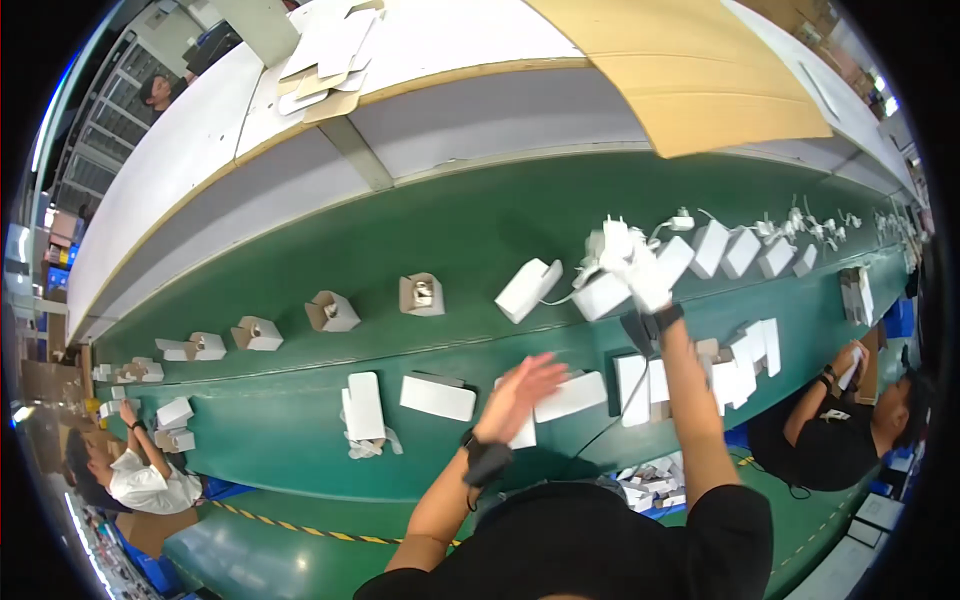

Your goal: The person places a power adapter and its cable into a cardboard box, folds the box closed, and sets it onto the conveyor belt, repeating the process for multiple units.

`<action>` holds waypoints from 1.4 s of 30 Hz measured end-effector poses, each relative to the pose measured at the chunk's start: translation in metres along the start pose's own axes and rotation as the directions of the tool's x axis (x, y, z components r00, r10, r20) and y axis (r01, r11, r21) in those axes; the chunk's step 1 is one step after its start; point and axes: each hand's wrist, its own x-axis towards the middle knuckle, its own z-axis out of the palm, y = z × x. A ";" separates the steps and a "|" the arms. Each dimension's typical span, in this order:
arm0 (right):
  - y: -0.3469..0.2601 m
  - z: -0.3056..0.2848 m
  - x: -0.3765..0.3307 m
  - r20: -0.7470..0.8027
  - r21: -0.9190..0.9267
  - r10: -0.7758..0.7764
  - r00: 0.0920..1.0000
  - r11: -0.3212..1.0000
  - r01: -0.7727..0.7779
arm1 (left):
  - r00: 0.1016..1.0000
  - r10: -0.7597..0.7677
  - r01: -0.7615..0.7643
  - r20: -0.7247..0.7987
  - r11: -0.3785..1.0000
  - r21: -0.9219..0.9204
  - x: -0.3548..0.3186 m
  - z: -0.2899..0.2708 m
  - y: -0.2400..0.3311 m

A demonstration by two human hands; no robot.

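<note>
My right hand point(645, 278), in a white glove, reaches over the far lane of the green belt. It is closed around a white power adapter point(612, 242) whose prongs point away from me; white on white blurs the exact grip. A white cable point(562, 299) trails on its left beside a tilted white box point(525, 290). Just under the glove lies another white box point(603, 297). My left hand point(525, 392) is bare, slightly smeared by motion, with fingers stretched out. It hovers above white boxes on the near lane, one being a flat carton point(570, 397) at its right.
Several open boxes point(422, 295) with contents line the belt leftward. White boxes point(740, 252) with cabled adapters continue to the right. A shelf with a cardboard sheet point(700, 80) overhangs the far side. Co-workers sit at the left point(150, 480) and right point(820, 430).
</note>
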 end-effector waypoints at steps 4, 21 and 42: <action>-0.053 -0.007 -0.121 0.122 0.329 0.015 0.992 0.943 -0.055 | 0.971 -0.207 0.237 0.118 0.785 -0.572 0.061 0.021 -0.048; -0.003 0.052 -0.161 0.073 0.487 0.277 0.958 0.828 -0.277 | 0.631 0.769 -0.291 0.102 0.113 0.950 0.109 -0.040 0.000; -0.019 0.035 -0.168 0.454 0.772 0.460 0.763 0.225 -0.594 | 0.821 0.553 0.268 0.144 -0.595 0.758 0.102 -0.107 0.108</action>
